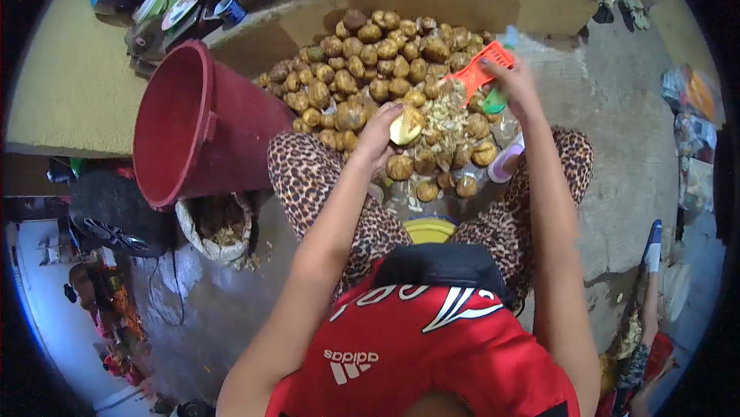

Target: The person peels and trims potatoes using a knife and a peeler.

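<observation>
My left hand (375, 139) grips a partly peeled potato (407, 126), its pale yellow flesh bare on the near side and brown skin left elsewhere. Closed around an orange plastic peeler (479, 70) with a slotted handle, my right hand (512, 87) is up and to the right, apart from the potato. Slight motion blur softens that hand. Under both hands spreads a large heap of brown unpeeled potatoes (370, 66). Pale peelings (449, 115) lie over its right part. A green piece (494, 101) shows just below the peeler.
A big dark red bucket (239, 120) lies tipped on the left, its mouth facing left. Below it stands a white sack (243, 243). A yellow basin rim (428, 229) shows between my knees. Behind the heap runs a low ledge (432, 1). Another person's leg (650, 301) is at right.
</observation>
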`<state>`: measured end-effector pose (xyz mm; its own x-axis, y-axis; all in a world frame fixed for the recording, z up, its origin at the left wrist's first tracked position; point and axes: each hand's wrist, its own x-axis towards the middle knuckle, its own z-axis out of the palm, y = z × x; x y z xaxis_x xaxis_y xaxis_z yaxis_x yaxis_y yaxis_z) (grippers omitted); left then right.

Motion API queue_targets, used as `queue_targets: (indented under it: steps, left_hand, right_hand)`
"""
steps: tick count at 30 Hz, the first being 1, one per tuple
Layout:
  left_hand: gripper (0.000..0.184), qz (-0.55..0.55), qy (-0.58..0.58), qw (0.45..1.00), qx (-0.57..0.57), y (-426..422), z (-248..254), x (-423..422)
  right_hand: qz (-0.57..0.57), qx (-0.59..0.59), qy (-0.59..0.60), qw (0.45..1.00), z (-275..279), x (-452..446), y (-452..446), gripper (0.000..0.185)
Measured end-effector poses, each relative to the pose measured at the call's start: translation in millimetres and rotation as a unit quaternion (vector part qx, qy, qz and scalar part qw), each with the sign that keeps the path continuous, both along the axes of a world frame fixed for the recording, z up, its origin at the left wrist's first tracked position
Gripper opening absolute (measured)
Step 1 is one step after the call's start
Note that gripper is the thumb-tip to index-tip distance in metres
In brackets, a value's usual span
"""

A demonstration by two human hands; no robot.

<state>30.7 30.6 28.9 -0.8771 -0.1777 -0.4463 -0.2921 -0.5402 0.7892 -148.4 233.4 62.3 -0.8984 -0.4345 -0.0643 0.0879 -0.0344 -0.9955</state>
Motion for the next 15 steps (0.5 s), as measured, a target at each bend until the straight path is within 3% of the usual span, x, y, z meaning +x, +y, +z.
queue_targets:
  steps: [3,5,8,9,10,12,15]
  left_hand:
    - [0.021,-0.008,0.017,0.998,0.057,-12,2,-21]
    - [0.02,-0.016,0.025,0.997,0.07,-18,12,-38]
    - [0.025,-0.011,0.001,0.998,0.06,-33,0,-71]
    - [0.03,0.04,-0.002,0.999,0.034,-26,15,-79]
    - [0.035,0.009,0.014,0.999,0.043,-30,14,-88]
    - [0.036,0.059,-0.024,0.997,-0.043,-28,12,-108]
    - [0.029,0.095,0.012,0.995,-0.007,-36,-18,-140]
  right_hand:
    - [0.063,0.053,-0.016,0.996,32,8,-28,0.025]
    - [0.077,0.023,0.009,0.997,33,-4,-38,0.027]
    - [0.061,-0.015,0.007,0.998,21,-31,-53,0.029]
    - [0.053,-0.029,-0.009,0.998,18,-33,-57,0.029]
    - [0.043,-0.042,-0.024,0.998,21,-34,-62,0.029]
    - [0.047,-0.109,-0.085,0.989,21,-34,-70,0.03]
    - [0.045,-0.055,-0.022,0.997,17,-46,-82,0.026]
